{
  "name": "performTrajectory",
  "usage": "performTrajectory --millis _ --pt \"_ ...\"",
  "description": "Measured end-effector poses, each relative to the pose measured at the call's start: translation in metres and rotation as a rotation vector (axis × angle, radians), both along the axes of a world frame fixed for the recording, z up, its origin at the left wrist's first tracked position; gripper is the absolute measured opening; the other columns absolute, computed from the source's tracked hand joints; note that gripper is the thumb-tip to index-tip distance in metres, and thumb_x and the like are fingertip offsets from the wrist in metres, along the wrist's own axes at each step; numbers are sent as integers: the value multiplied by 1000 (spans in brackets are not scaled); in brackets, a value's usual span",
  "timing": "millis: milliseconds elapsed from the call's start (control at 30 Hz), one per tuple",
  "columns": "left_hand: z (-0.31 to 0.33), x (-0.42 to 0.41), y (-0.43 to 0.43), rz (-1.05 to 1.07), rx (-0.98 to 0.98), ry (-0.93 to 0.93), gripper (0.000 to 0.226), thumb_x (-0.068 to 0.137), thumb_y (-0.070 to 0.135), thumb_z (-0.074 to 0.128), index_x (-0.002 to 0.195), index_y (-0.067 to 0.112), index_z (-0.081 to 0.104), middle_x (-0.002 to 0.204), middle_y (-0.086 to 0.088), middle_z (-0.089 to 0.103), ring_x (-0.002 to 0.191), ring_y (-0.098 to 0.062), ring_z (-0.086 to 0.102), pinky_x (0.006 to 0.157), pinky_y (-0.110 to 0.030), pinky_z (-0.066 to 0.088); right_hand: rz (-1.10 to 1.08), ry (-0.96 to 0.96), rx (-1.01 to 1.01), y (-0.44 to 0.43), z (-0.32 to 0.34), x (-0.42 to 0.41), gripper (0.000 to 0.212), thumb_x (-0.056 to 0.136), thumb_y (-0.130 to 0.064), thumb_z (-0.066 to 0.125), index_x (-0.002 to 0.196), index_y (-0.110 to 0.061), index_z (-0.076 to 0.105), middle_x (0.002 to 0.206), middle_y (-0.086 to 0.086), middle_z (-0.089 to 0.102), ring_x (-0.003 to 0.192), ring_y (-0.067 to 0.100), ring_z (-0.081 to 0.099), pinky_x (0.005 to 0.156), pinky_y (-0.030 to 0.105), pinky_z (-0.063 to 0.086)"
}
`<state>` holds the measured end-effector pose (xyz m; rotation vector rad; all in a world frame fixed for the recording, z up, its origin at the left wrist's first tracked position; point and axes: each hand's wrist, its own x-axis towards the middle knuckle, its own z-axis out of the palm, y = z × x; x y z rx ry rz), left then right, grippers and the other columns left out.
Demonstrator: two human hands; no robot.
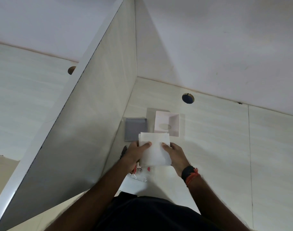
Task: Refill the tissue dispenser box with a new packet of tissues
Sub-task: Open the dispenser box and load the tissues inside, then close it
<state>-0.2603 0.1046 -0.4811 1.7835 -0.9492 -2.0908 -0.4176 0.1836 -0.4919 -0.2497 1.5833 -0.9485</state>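
White folded tissues, a soft square stack (153,150), sit between both hands above the pale table (209,139), held level so that the sheets stay squared up, I judge, before they go into the box. The left hand (135,154) closes on the stack's left edge, thumb pressed flat on top and fingers hidden beneath; the right hand (175,155) mirrors it on the right edge, thumb on top. Each grip is clamped on the tissues, neither spread wide.

Just beyond the grip, further from the person, the white square dispenser box (167,123) lies with its hollow facing up and its oval slot against the table, which leaves the opening ready to take the stack. Beyond the left grip lies a flat grey rectangular panel (136,129), probably the box's base, set aside. Below the hands, nearer the body, the clear plastic wrapper with red print (139,175) lies crumpled, apparently empty.
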Motion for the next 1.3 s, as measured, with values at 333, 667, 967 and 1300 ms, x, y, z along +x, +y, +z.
performTrajectory --millis 333,667,967,1300 --pt "-2 -60 -62 30 -49 73 38 87 9 69 124 7 65 107 -14 74 86 -27 70 91 -46 56 -193 15 10 -43 10 -80 18 94 -20 63 106 -8 69 102 10 68 84 30 65 71 38 54" --pt "-12 -100 -102 12 -110 -57 32 87 3 66 119 5 69 108 -18 73 91 -31 70 87 -48 59 -223 218 19 -91 -12 -112 8 87 -14 73 93 -9 74 108 17 72 97 37 66 90 54 58" --pt "-33 -98 -99 7 -194 -158 27 81 5 68 107 10 73 91 -9 74 77 -25 67 82 -53 60 -173 391 75 -88 -39 -108 3 75 -26 80 75 -24 77 89 5 77 96 38 70 81 58 60" --pt "-41 -102 -104 -93 -281 -287 35 77 12 70 112 15 67 101 -5 74 94 -28 71 89 -43 58 -106 601 116 -90 -43 -101 23 82 -28 76 97 -11 79 93 5 76 89 25 65 86 34 53"
